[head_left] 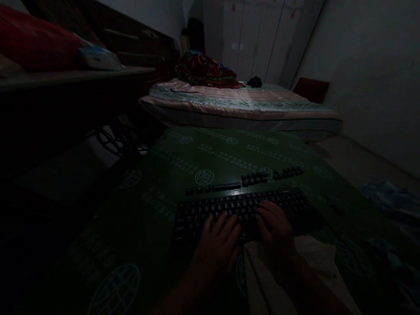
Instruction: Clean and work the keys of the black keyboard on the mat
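A black keyboard (pixel 197 214) lies on a green printed sheet (pixel 210 157) in a dim room. My left hand (pixel 216 247) rests on the keyboard's middle keys with fingers spread and stretched out. My right hand (pixel 274 227) lies on the keys to the right of it, fingers curled down onto them; what is under them is too dark to see. A row of loose black keycaps (pixel 246 181) is lined up on the sheet just beyond the keyboard. A pale cloth (pixel 315 258) lies under my right wrist.
A bed (pixel 243 105) with a striped cover and a red patterned bundle (pixel 205 70) stands behind the sheet. A dark table with a red item (pixel 33 39) is at the left, a metal wheel (pixel 113 140) beneath it. Blue fabric (pixel 390 201) lies at the right.
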The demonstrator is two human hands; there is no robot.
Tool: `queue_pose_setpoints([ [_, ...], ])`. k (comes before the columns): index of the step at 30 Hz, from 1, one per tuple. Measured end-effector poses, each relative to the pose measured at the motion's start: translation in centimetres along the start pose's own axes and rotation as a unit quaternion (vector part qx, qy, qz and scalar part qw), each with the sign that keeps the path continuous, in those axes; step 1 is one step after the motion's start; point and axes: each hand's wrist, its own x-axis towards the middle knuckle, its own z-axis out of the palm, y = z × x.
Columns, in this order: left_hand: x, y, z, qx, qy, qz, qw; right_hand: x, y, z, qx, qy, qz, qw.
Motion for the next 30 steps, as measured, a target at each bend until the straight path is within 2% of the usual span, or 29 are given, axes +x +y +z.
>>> queue_pose_setpoints([
  [9,-0.15,0.10,0.32,0.005,0.001,-0.016,1.000,0.00,0.00,-0.02,-0.003,-0.008,-0.004,1.000],
  [18,0.07,-0.16,0.30,0.011,0.021,0.000,1.000,-0.10,-0.12,0.26,0.006,0.006,0.006,1.000],
  [23,0.02,-0.15,0.38,0.014,0.012,0.003,1.000,-0.10,-0.13,0.23,-0.004,-0.001,0.008,1.000],
  [30,-0.04,-0.20,0.36,0.011,0.020,0.004,1.000,-0.05,-0.01,0.22,-0.009,0.011,-0.013,1.000],
])
